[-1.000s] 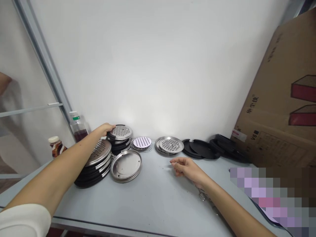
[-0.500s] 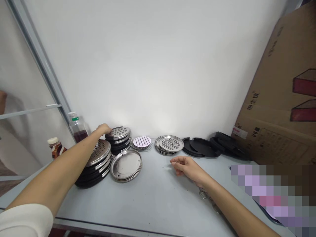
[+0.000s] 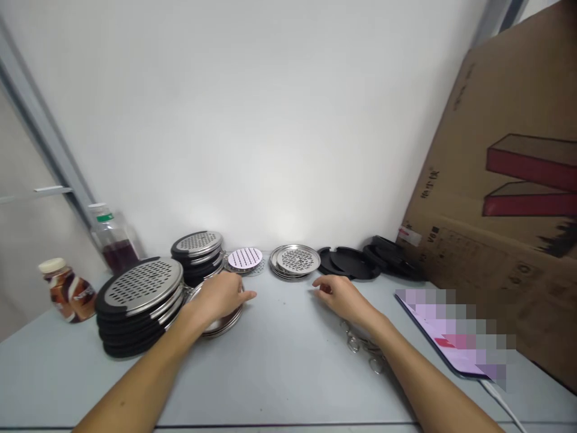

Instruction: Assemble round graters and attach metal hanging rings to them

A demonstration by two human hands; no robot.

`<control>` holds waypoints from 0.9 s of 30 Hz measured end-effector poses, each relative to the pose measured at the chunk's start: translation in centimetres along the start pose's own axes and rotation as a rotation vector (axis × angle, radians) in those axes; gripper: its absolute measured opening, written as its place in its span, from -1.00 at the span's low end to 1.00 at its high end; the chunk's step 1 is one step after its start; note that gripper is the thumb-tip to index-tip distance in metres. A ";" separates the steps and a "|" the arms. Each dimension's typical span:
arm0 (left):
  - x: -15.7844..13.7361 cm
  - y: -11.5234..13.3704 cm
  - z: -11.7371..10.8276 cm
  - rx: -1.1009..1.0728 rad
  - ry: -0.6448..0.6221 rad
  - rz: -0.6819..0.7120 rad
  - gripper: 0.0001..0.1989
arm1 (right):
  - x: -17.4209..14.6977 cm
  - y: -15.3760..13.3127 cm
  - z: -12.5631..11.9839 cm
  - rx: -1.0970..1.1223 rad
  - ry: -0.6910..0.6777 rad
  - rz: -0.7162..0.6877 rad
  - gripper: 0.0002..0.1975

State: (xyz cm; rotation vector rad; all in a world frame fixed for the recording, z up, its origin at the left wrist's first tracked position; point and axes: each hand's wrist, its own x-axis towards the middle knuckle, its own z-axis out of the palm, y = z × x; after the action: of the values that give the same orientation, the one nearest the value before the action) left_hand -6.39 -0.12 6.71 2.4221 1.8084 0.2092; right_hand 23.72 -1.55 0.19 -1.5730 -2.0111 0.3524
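Observation:
My left hand (image 3: 220, 296) lies palm down on a small pile of flat round metal lids (image 3: 224, 322) near the table's middle, covering most of it. To its left rises a tall stack of black-rimmed perforated metal discs (image 3: 137, 300), and a shorter stack of the same discs (image 3: 198, 248) stands behind. My right hand (image 3: 340, 296) hovers just above the grey table (image 3: 279, 361), fingers loosely curled and holding nothing. Beyond it sit a low pile of perforated steel plates (image 3: 295, 261) and a single pale perforated disc (image 3: 244, 258).
Black round parts (image 3: 365, 261) lie at the back right beside a large cardboard box (image 3: 505, 198). A phone (image 3: 444, 334) with a cable lies at the right. Small metal rings (image 3: 360, 349) rest under my right wrist. Two drink bottles (image 3: 112, 240) (image 3: 67, 288) stand at the left.
My left hand left the back stack of discs and came down onto the flat metal lids. The view shifted left and closer; my right hand barely moved.

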 end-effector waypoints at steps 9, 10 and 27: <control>0.0 -0.2 2.2 0.096 0.040 0.052 -0.72 | 0.6 1.2 0.1 -0.074 -0.003 0.065 -0.76; -0.1 0.1 2.3 0.135 0.057 0.050 -0.73 | 0.5 1.1 0.2 -0.081 -0.003 0.064 -0.76; -1.5 1.3 1.3 0.198 0.252 -0.087 -0.83 | 0.5 0.9 0.4 -0.095 -0.009 0.062 -0.76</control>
State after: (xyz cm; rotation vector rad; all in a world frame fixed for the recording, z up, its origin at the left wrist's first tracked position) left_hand -5.39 -1.95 5.59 2.5390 2.1290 0.3578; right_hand 24.18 -0.79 -0.45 -1.6971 -2.0160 0.2917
